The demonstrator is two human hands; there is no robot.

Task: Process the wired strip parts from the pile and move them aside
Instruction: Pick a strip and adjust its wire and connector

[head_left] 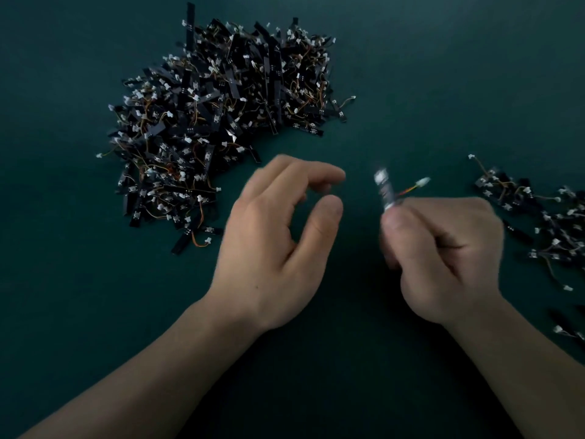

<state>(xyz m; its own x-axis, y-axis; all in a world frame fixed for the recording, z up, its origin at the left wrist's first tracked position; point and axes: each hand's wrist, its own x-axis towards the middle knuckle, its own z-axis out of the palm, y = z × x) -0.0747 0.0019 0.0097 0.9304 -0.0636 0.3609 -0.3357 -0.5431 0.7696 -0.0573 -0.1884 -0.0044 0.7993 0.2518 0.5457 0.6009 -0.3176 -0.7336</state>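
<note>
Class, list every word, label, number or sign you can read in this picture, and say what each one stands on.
No text can be read.
On the pile of wired strips: pale marks, too small to read.
On the strip in the right hand: blurred, unreadable.
</note>
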